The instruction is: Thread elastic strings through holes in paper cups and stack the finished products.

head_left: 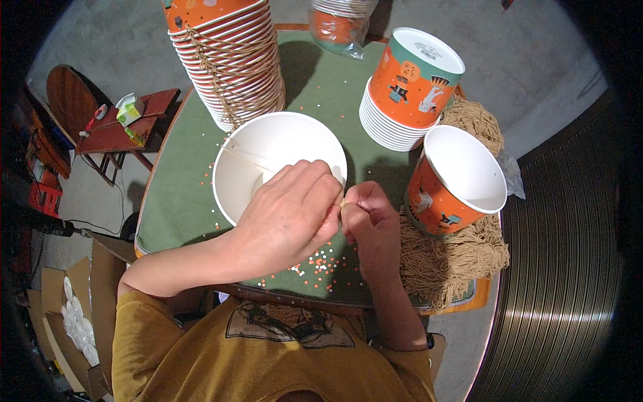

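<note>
A mustard shirt (268, 358) was cut off below. The left hand (291, 211) was curled, any hold hidden; cord (250, 161), stretched across one of two single buckets (231, 186), was pinched by the right hand (372, 224). Three bucket stacks (234, 74), two cropped, were seen.

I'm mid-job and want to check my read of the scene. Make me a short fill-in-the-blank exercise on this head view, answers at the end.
1. The inside of the open bucket, partly hidden from view by the left grip, is coloured ____.
2. The tablecloth is coloured ____.
3. Seen in this view, the orange bucket lies to the ____ of the right grip.
4. In the short stack at the upper right, the top bucket is turned upside ____.

Missing words: white; green; right; down.
</note>
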The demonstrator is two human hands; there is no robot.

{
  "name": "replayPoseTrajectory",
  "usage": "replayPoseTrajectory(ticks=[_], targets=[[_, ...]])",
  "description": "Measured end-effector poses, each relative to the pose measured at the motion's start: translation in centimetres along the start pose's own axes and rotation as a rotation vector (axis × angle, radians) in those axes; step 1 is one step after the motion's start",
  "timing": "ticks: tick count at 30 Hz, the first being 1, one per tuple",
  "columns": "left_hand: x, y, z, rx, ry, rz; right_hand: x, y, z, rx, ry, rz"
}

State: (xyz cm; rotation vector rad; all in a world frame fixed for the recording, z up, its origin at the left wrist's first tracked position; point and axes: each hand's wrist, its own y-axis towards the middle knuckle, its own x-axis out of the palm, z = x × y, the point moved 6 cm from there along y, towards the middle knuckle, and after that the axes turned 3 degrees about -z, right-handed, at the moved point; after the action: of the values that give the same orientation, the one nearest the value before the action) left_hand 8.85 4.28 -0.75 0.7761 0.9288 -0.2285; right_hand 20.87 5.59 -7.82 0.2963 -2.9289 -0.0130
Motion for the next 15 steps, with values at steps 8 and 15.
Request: replayPoseTrajectory(ticks=[8,15], targets=[[0.01,0.10,-0.12,0.003,-0.009,-0.020,-0.03,0.10,0.40,0.001,-0.037,-0.002],[0.15,-0.02,-0.68,-0.045,-0.127,-0.055,-0.32,0.10,0.59,-0.066,-0.073,0.021]])
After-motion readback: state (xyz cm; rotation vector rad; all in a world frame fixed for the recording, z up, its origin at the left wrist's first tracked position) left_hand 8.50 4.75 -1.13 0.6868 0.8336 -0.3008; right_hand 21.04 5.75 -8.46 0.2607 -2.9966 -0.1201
